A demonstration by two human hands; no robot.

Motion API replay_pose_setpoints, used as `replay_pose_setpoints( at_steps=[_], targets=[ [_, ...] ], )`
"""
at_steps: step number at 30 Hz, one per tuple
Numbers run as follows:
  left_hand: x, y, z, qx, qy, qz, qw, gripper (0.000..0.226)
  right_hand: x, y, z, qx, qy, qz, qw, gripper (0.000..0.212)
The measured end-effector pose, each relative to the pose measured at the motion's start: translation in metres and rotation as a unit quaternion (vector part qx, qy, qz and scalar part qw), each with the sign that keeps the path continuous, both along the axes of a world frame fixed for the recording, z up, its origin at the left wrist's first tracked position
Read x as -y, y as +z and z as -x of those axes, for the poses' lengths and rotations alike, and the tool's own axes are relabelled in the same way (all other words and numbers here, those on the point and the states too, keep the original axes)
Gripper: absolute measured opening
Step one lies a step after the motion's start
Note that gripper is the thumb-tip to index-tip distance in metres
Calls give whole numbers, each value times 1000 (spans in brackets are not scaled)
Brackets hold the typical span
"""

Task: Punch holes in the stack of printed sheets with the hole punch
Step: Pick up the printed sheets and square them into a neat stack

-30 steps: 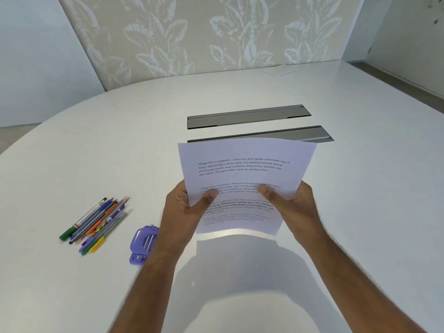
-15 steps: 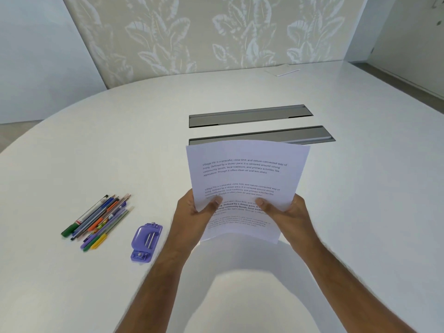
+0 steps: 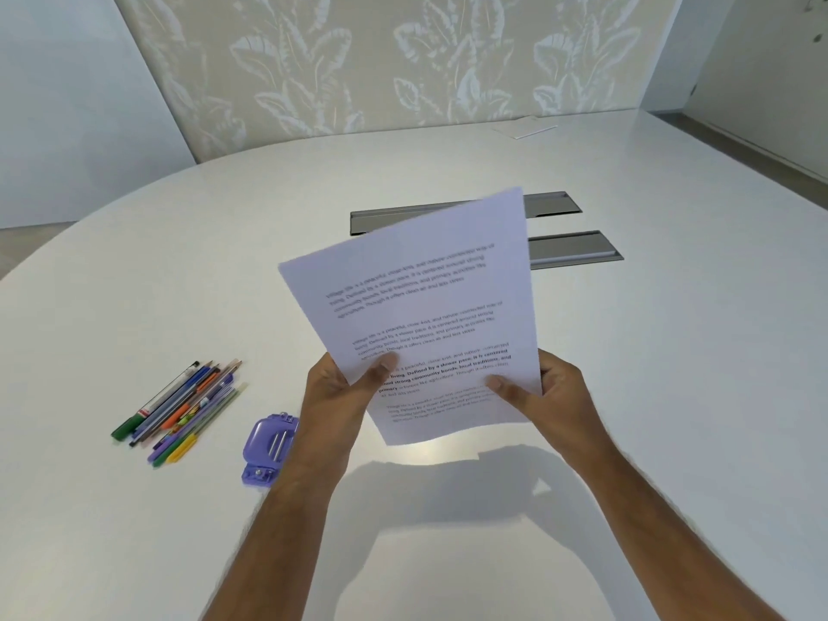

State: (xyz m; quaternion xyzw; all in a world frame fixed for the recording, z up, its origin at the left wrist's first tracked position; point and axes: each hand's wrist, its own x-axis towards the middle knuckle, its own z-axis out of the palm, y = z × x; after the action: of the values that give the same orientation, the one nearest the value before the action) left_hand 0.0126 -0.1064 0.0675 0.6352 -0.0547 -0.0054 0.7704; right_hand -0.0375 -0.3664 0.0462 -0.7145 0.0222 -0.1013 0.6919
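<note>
Lying on the white table (image 3: pixel 134 271) at the left: a bundle of pens and pencils (image 3: pixel 179 412), close together, tips pointing away and to the right. Just right of them, apart from them, the purple hole punch (image 3: pixel 269 445), flat on the table, its right edge hidden behind the left wrist. Further back, two grey cable trays (image 3: pixel 569 251) set into the table top, both partly covered by the sheets. Near the far edge at the right, a flat white paper or envelope (image 3: pixel 526 127); cannot tell which. Behind the table, a wall with a pale leaf pattern (image 3: pixel 358 60).

Held up above the table, not touching it: the stack of printed sheets (image 3: pixel 425 316), printed side toward the camera, tilted so that the top right corner stands highest. Text blurred, a few bold lines in the lower part.

Gripping the lower left edge: the left hand (image 3: pixel 340 396), thumb pressed on the front of the page, other fingers behind and out of sight. Gripping the lower right edge in the same way: the right hand (image 3: pixel 546 396), thumb on the front, fingers curled behind. Both forearms reaching in from below, bare, with their shadow and that of the sheets on the table under them.
</note>
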Motion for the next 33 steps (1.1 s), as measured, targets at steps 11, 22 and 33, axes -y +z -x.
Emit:
replay_pose_setpoints(
  at_steps=[11, 22, 33],
  targets=[
    [10, 11, -2, -1, -47, 201, 978, 43, -4, -9, -5, 12, -29, -213, 977, 60],
    [5, -8, -2, -22, -27, 241, 970, 52, 1, 0, -4, 44, -59, -211, 975, 41],
    [-44, -20, -10, -67, 20, 4, 998, 65, 48, 0, 3, 10, -43, -104, 994, 41]
  ],
)
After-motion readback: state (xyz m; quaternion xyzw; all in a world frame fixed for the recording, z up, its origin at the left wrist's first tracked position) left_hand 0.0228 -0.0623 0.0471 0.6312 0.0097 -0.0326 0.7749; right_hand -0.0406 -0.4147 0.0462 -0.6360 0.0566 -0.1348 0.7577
